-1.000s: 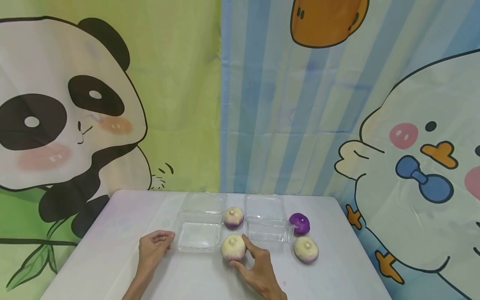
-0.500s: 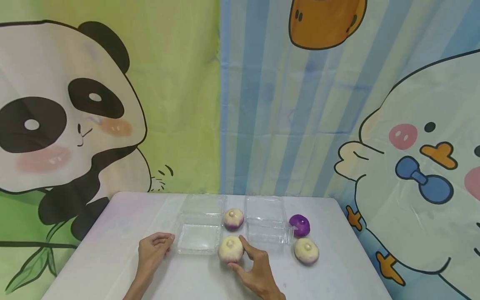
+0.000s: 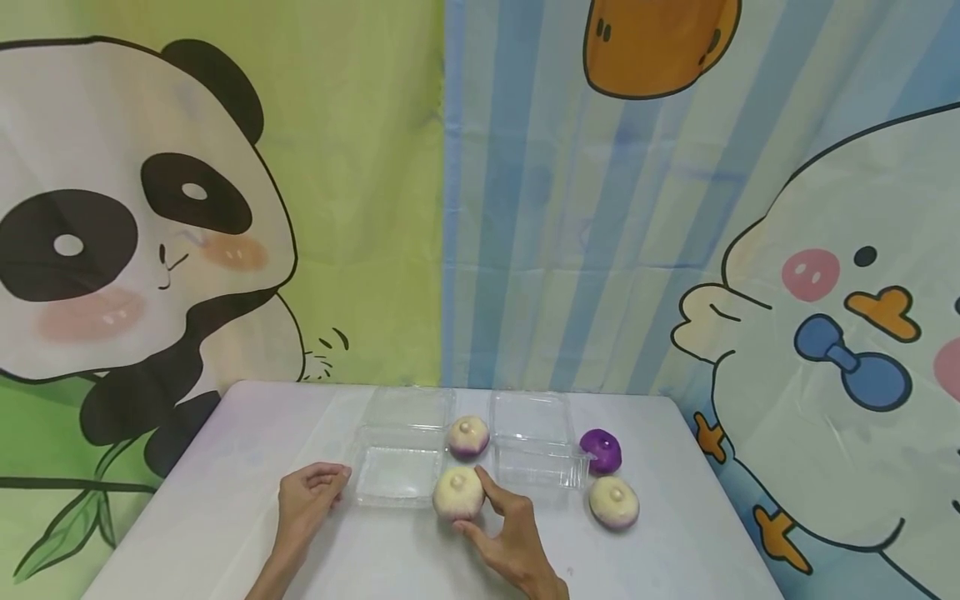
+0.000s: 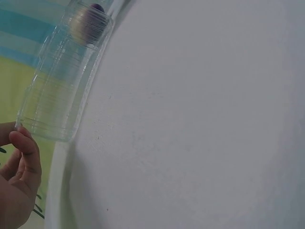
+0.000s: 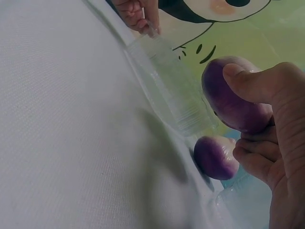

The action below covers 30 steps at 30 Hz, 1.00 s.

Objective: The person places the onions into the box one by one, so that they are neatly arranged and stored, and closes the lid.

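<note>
Nudged slightly left since a second ago, the right hand [image 3: 513, 537] and its held turnip [image 3: 458, 493] are now closer to the left box [image 3: 400, 475]. Thumb and fingers of that hand grip the turnip from its right side, spread only as wide as it needs. It seems lifted off the table [image 3: 300, 425], at the box's near right corner, though whether it is over the rim or just beside it is hard to judge. At the other end, the left hand [image 3: 307, 504] stays put and pinches the box's edge between thumb and forefinger, its other fingers curled (the left wrist view shows this pinch best).

Another turnip [image 3: 468, 437] sits between the left box and the right box [image 3: 542, 465]; both boxes are clear plastic with lids folded back. Just beside the right box are a purple vegetable [image 3: 601, 452] and, nearer the person, a third turnip [image 3: 614, 502]. Behind hangs a curtain [image 3: 360, 208] with a panda and a chick.
</note>
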Each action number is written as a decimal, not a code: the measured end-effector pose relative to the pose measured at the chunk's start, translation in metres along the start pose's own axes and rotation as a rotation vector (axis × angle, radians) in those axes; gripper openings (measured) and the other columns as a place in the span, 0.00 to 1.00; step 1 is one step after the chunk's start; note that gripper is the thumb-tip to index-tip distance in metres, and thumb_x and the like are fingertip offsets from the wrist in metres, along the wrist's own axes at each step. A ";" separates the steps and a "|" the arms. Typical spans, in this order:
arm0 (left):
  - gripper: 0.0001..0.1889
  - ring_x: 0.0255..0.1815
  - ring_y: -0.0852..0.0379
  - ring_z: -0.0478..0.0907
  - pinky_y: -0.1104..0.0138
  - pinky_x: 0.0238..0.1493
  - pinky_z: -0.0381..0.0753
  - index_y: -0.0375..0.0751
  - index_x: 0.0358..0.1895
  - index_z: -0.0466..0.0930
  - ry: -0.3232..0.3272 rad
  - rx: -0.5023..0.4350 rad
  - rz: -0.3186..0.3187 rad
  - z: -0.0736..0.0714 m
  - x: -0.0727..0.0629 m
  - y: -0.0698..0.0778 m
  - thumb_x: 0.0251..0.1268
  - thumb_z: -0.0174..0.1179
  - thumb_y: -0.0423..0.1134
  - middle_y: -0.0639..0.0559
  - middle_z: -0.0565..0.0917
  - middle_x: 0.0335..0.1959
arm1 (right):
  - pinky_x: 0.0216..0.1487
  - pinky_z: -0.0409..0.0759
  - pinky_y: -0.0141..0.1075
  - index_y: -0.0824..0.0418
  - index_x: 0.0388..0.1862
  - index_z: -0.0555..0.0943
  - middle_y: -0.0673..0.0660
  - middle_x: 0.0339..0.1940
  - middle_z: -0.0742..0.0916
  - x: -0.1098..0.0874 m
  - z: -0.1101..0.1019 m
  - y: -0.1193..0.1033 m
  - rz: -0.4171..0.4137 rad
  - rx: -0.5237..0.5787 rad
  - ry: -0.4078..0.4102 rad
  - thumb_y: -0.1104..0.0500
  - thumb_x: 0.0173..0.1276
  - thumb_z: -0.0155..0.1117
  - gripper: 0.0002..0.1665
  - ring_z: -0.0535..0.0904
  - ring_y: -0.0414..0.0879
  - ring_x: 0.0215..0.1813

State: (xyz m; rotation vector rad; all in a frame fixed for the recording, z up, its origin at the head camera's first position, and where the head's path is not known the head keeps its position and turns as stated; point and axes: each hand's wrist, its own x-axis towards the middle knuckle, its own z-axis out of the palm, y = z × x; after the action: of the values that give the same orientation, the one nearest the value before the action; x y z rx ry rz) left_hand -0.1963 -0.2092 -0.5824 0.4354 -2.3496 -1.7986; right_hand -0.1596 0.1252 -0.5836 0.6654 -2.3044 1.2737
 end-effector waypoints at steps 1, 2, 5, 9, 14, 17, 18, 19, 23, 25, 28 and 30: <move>0.12 0.25 0.56 0.87 0.71 0.27 0.85 0.27 0.51 0.87 0.000 -0.001 0.001 0.000 0.000 0.001 0.75 0.70 0.35 0.42 0.92 0.33 | 0.56 0.93 0.47 0.73 0.72 0.79 0.64 0.66 0.88 0.000 0.000 0.000 0.003 0.003 -0.004 0.56 0.58 0.89 0.47 0.88 0.58 0.65; 0.12 0.25 0.56 0.87 0.71 0.27 0.85 0.26 0.51 0.87 0.000 -0.003 0.003 0.000 0.000 0.001 0.75 0.70 0.35 0.41 0.92 0.33 | 0.57 0.93 0.47 0.73 0.72 0.79 0.65 0.67 0.88 0.001 0.001 0.000 0.001 0.006 -0.006 0.56 0.59 0.88 0.47 0.88 0.59 0.65; 0.12 0.25 0.56 0.87 0.72 0.27 0.85 0.25 0.51 0.87 -0.003 -0.009 0.007 0.000 -0.001 0.002 0.75 0.70 0.34 0.40 0.92 0.33 | 0.57 0.93 0.49 0.75 0.72 0.78 0.66 0.67 0.87 0.001 0.002 0.002 -0.009 0.002 -0.010 0.56 0.61 0.87 0.46 0.87 0.61 0.66; 0.12 0.25 0.56 0.87 0.72 0.26 0.85 0.25 0.50 0.87 0.000 -0.008 0.012 0.000 -0.001 0.003 0.75 0.70 0.33 0.40 0.92 0.33 | 0.57 0.93 0.50 0.77 0.72 0.77 0.68 0.67 0.87 0.003 0.005 0.003 -0.030 0.007 -0.023 0.56 0.63 0.86 0.45 0.86 0.63 0.66; 0.12 0.25 0.57 0.87 0.72 0.27 0.85 0.26 0.50 0.87 0.006 -0.004 0.006 0.001 -0.001 0.003 0.74 0.70 0.33 0.41 0.92 0.33 | 0.58 0.93 0.47 0.76 0.72 0.77 0.65 0.67 0.87 0.006 0.007 0.001 -0.020 0.030 -0.027 0.58 0.61 0.87 0.46 0.87 0.59 0.66; 0.12 0.25 0.57 0.87 0.72 0.27 0.85 0.26 0.50 0.87 0.006 -0.008 0.002 0.001 -0.001 0.003 0.74 0.70 0.33 0.41 0.92 0.33 | 0.58 0.93 0.45 0.75 0.73 0.78 0.64 0.67 0.87 0.008 0.008 0.000 -0.026 0.036 -0.015 0.59 0.59 0.88 0.46 0.87 0.58 0.66; 0.12 0.25 0.57 0.87 0.71 0.27 0.86 0.25 0.50 0.87 0.006 -0.010 0.001 0.001 0.000 0.003 0.74 0.70 0.33 0.41 0.92 0.33 | 0.58 0.92 0.45 0.75 0.73 0.78 0.64 0.67 0.88 0.009 0.008 -0.001 -0.029 0.035 -0.013 0.59 0.59 0.88 0.46 0.87 0.57 0.66; 0.12 0.25 0.56 0.87 0.71 0.27 0.86 0.25 0.50 0.87 0.005 -0.011 0.002 0.001 0.000 0.003 0.74 0.70 0.33 0.42 0.92 0.33 | 0.59 0.92 0.44 0.74 0.73 0.78 0.64 0.67 0.87 0.010 0.008 -0.001 -0.031 0.037 -0.010 0.59 0.58 0.88 0.47 0.86 0.56 0.66; 0.12 0.25 0.56 0.87 0.71 0.27 0.86 0.25 0.50 0.87 0.001 -0.012 0.008 0.001 0.002 0.002 0.74 0.70 0.34 0.41 0.92 0.33 | 0.61 0.91 0.44 0.74 0.73 0.78 0.64 0.67 0.87 0.013 0.009 0.000 -0.035 0.050 -0.010 0.60 0.58 0.88 0.47 0.86 0.56 0.67; 0.12 0.25 0.56 0.87 0.71 0.28 0.86 0.26 0.50 0.87 0.000 -0.006 0.004 0.001 0.002 0.001 0.74 0.71 0.34 0.42 0.92 0.32 | 0.61 0.91 0.45 0.74 0.73 0.78 0.64 0.68 0.87 0.014 0.011 0.001 -0.032 0.060 -0.013 0.60 0.58 0.88 0.47 0.86 0.57 0.67; 0.13 0.25 0.57 0.87 0.71 0.28 0.86 0.26 0.51 0.87 -0.004 0.003 -0.009 0.000 0.002 0.000 0.75 0.71 0.35 0.43 0.92 0.32 | 0.61 0.91 0.45 0.75 0.73 0.78 0.64 0.68 0.87 0.015 0.013 0.002 -0.021 0.070 -0.018 0.60 0.58 0.88 0.47 0.86 0.57 0.67; 0.13 0.25 0.57 0.87 0.71 0.28 0.86 0.26 0.52 0.87 -0.006 0.005 -0.018 0.000 0.002 0.000 0.75 0.71 0.35 0.43 0.92 0.32 | 0.62 0.91 0.45 0.75 0.73 0.77 0.64 0.69 0.86 0.015 0.015 0.002 -0.016 0.074 -0.022 0.61 0.58 0.88 0.47 0.85 0.58 0.68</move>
State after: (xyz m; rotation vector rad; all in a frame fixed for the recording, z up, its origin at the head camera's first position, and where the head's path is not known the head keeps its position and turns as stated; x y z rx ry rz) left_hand -0.1981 -0.2094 -0.5826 0.4542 -2.3616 -1.8048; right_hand -0.1747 0.1107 -0.5839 0.7249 -2.2742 1.3565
